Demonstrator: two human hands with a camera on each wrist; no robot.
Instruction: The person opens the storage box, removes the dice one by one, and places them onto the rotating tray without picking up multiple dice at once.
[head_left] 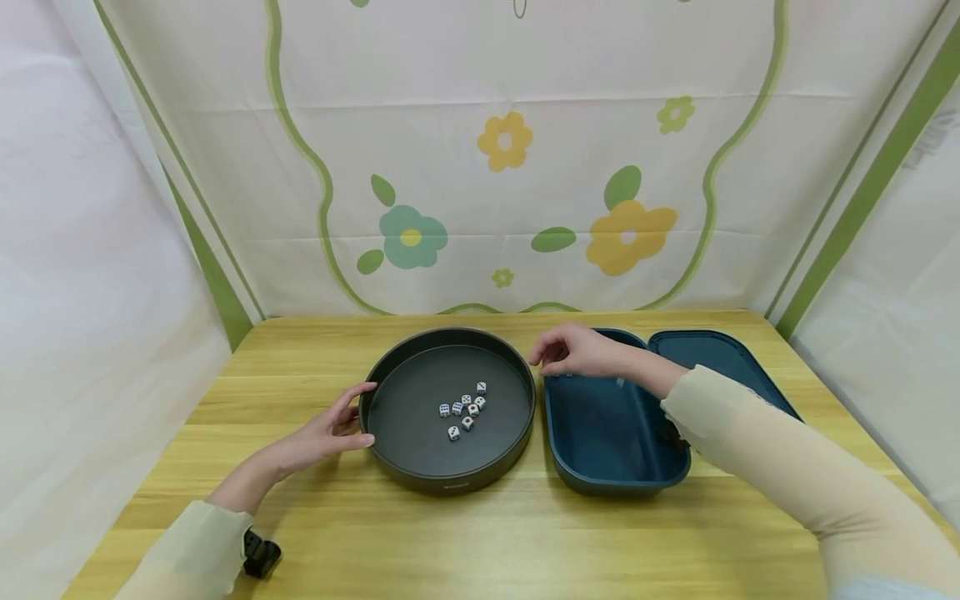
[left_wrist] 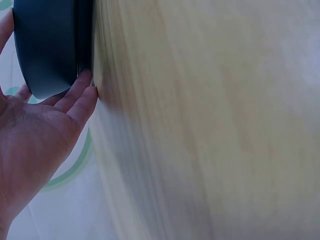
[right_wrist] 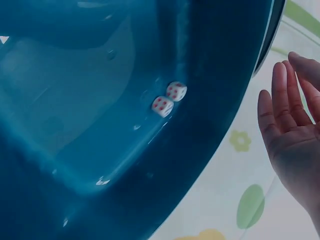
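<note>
Dice (head_left: 467, 408), small white cubes, lie at the frame's centre inside the round black tray (head_left: 390, 467) on the wooden bench (head_left: 487, 542). My left hand (head_left: 330, 429), fingers relaxed, touches its rim. My right hand (head_left: 573, 350), seemingly empty, hovers above the blue plastic case (head_left: 600, 475) holding two dice (right_wrist: 169, 98).

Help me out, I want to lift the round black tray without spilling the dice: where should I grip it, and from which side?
Grip the black tray by its raised rim at two opposite sides, probably left and right. The left hand already touches the left wall; the blue case crowds the right, so come from above there. Keep it level: the dice lie loose.
</note>
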